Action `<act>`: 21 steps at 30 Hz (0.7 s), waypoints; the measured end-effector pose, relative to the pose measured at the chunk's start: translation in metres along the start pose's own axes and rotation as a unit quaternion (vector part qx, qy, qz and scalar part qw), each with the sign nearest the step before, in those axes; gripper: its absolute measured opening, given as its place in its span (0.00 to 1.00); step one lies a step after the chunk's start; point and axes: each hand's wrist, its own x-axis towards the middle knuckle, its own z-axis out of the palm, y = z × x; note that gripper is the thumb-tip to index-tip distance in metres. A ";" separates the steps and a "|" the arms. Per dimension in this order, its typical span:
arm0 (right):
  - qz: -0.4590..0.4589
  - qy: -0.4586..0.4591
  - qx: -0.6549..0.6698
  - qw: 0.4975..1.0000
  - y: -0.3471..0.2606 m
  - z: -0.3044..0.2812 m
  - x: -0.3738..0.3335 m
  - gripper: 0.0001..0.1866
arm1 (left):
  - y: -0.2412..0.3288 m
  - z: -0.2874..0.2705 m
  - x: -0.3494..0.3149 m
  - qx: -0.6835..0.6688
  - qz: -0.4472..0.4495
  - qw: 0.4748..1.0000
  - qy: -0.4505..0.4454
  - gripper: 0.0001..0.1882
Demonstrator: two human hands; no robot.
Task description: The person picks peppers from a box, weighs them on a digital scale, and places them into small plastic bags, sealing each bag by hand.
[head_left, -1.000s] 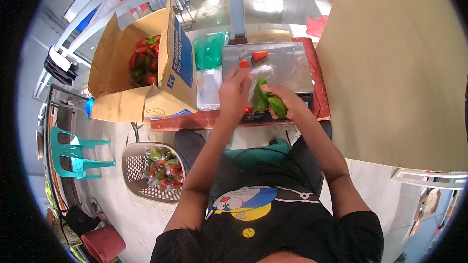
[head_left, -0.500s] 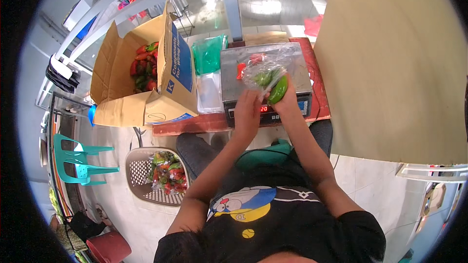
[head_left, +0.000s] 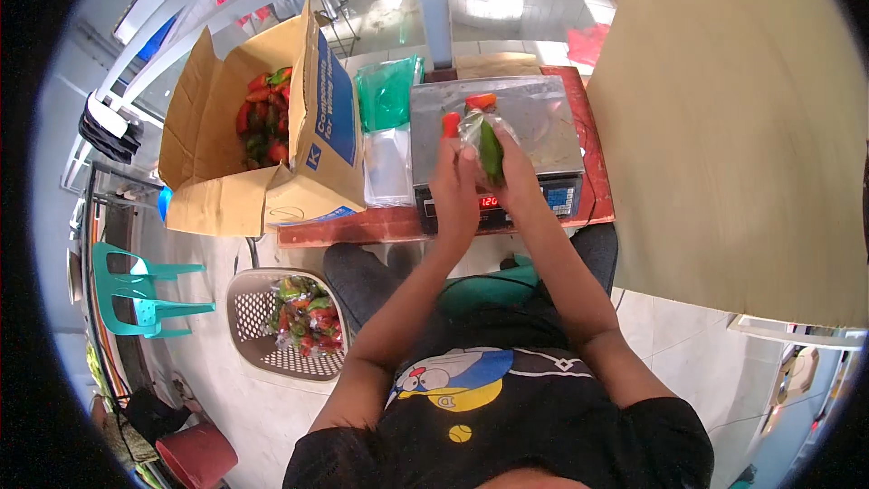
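Note:
Over the scale, both my hands close around a clear plastic bag and a long green pepper. My left hand grips the bag's left side. My right hand wraps the green pepper from the right; whether it lies fully inside the bag cannot be told. On the metal plate of the digital scale an orange-red pepper rests beyond the bag. A smaller red pepper shows by my left fingertips. My wrists partly cover the lit red display.
Left of the scale, an open cardboard box holds red and green peppers. Green plastic bags and clear bags lie between. A basket of bagged peppers stands on the floor. A tan panel rises at right.
The green pepper has turned upright and moved left between my hands. The plastic bag is gathered smaller, no longer spread across the plate, and my hands are closer together.

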 end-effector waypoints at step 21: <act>-0.295 -0.379 -0.752 0.452 -0.065 0.072 0.005 0.10 | 0.059 -0.049 0.076 -0.301 -0.076 0.948 -0.064 0.10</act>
